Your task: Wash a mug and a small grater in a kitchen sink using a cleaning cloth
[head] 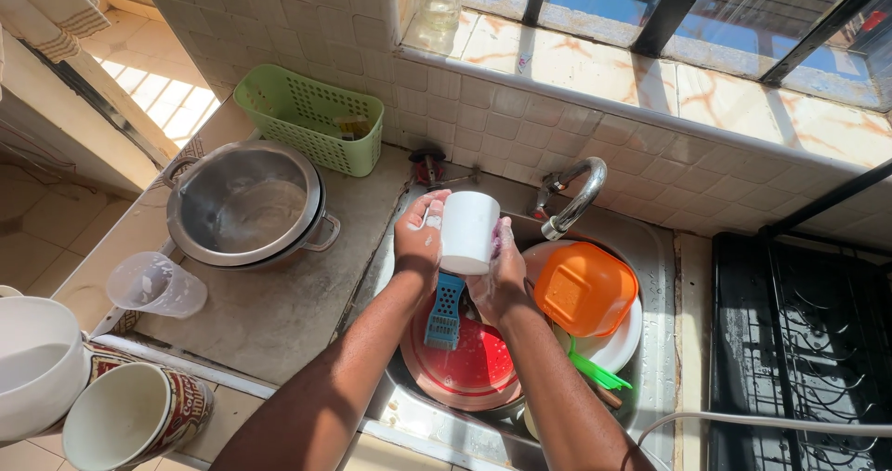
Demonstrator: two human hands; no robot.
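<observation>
The concrete counter [279, 313] bears a steel pot [249, 206], green basket [311, 118] and clear jug [155, 285].

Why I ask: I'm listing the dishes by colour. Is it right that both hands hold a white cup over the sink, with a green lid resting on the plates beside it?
Not quite: the lid is orange, not green. The head view shows it on the white plates in the sink. The rest holds: the left hand and right hand hold the white cup over the sink.

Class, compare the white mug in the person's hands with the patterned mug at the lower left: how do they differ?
The white mug is plain; the patterned mug has a red-brown decorated outside. The white mug is held over the sink by the left hand and right hand; the patterned mug lies tipped, untouched. Both look white inside.
</observation>
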